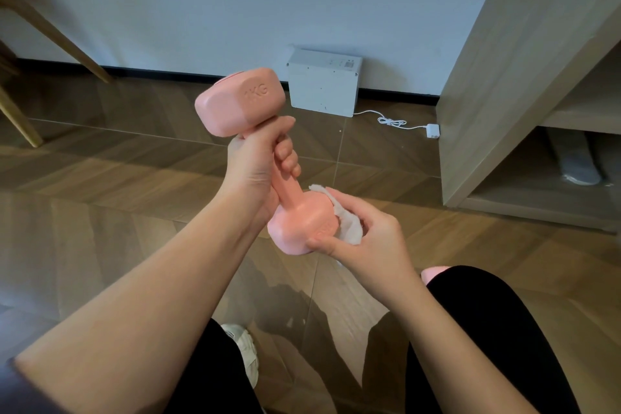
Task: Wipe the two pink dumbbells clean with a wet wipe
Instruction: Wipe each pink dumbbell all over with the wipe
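A pink dumbbell (240,101) marked 1KG is held up in the air, tilted, with one head up at the back and the other head low and near me. My left hand (255,161) is shut around its handle. My right hand (366,239) presses a crumpled white wet wipe (349,227) against the right side of the lower head. A small pink patch of the second dumbbell (433,273) shows on the floor just behind my right knee; the rest of it is hidden.
A wood-pattern floor lies below. A white box (324,86) stands against the wall with a white cable and plug (432,130). A wooden shelf unit (524,111) rises at the right, wooden chair legs (20,121) at the left. My white shoe (243,346) is below.
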